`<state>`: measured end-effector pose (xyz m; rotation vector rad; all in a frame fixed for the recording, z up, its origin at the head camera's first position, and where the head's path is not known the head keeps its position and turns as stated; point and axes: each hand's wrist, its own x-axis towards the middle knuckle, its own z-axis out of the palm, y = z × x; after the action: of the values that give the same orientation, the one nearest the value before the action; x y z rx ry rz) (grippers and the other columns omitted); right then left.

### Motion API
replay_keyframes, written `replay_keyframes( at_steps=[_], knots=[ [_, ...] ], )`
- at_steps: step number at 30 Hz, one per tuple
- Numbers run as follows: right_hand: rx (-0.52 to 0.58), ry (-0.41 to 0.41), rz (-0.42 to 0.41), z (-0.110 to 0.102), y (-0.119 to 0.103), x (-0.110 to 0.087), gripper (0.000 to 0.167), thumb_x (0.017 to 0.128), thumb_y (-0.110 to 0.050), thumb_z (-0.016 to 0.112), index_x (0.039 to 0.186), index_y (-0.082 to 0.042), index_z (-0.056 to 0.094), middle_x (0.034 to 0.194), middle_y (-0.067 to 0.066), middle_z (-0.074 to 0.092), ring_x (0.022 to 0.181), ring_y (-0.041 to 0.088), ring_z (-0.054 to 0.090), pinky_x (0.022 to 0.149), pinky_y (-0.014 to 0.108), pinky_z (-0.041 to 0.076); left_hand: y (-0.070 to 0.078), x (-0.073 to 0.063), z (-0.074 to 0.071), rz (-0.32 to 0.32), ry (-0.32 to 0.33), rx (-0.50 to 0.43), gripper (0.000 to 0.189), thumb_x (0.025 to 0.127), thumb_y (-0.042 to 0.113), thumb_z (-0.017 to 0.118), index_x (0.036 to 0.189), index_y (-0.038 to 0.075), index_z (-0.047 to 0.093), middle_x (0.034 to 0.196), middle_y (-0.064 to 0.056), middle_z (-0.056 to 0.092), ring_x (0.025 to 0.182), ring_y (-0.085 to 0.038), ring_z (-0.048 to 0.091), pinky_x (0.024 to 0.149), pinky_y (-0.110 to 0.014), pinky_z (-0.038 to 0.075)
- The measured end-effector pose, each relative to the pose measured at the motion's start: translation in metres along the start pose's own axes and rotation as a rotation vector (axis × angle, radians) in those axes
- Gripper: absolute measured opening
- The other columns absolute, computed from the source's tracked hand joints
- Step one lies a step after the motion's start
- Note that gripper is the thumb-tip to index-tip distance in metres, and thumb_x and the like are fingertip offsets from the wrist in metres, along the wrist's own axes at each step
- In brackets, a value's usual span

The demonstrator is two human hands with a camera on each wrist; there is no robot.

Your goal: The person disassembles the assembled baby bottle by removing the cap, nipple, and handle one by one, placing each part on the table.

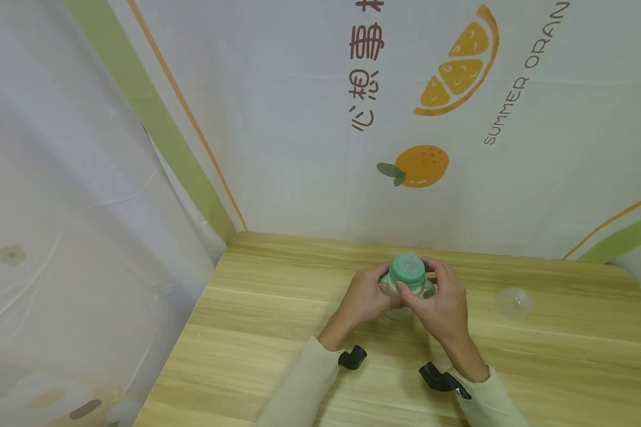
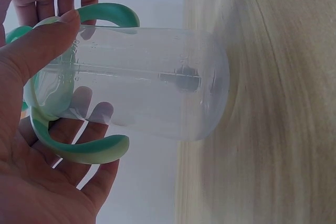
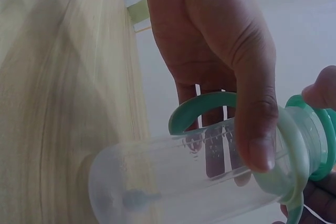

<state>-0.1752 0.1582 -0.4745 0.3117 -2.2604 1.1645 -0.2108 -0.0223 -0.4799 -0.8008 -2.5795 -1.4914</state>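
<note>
Between the two hands stands a clear baby bottle [image 1: 400, 312], upright over the table, with a green collar [image 1: 408, 272] and a translucent top. A pale-green ring with two curved green handles [image 2: 84, 150] circles its neck end. My left hand [image 1: 367, 295] grips it from the left, thumb on the near side, fingers behind. From the right, my right hand [image 1: 442, 303] holds it with the thumb [image 3: 260, 148] against the front and the fingers behind. A grey weight [image 2: 187, 79] shows through the wall near the bottom.
To the right on the wooden table [image 1: 278, 332] lies a clear dome-shaped cap [image 1: 513, 303]. A white printed curtain [image 1: 299, 148] hangs along the back edge, and another cloth [image 1: 85, 237] falls on the left. Black wrist mounts [image 1: 352, 357] stick out from the sleeves.
</note>
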Motion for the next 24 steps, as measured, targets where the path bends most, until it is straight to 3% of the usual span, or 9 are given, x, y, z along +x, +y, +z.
replay_keyframes(
  at_steps=[4,14,24],
  knots=[
    [0.002,0.008,-0.014,-0.0004,-0.0016,0.0004,0.056,0.082,-0.012,0.093,0.129,0.006,0.069,0.121,0.019,0.073,0.103,0.037,0.069,0.084,0.023,0.049,0.0005,0.0005,-0.0004,0.004,-0.004,-0.002,0.067,0.087,0.02,0.098,0.146,0.005,0.069,0.134,-0.008,0.077,0.123,-0.017,0.071,0.106,-0.032,0.055],
    [0.031,0.023,-0.047,-0.0007,-0.0005,0.0022,0.058,0.079,-0.01,0.095,0.127,0.008,0.069,0.119,0.021,0.073,0.106,0.033,0.069,0.087,0.012,0.046,-0.0003,0.0002,0.0006,-0.007,-0.006,0.032,0.067,0.086,0.021,0.099,0.144,0.006,0.07,0.132,-0.007,0.077,0.121,-0.017,0.072,0.103,-0.031,0.056],
    [0.037,0.028,-0.055,-0.0014,-0.0017,0.003,0.057,0.079,-0.011,0.096,0.126,0.008,0.07,0.119,0.02,0.074,0.108,0.027,0.067,0.087,0.014,0.048,-0.0008,0.0001,0.0011,0.001,-0.001,0.029,0.066,0.085,0.023,0.1,0.143,0.007,0.071,0.13,-0.006,0.078,0.119,-0.016,0.072,0.102,-0.032,0.056]
  ],
)
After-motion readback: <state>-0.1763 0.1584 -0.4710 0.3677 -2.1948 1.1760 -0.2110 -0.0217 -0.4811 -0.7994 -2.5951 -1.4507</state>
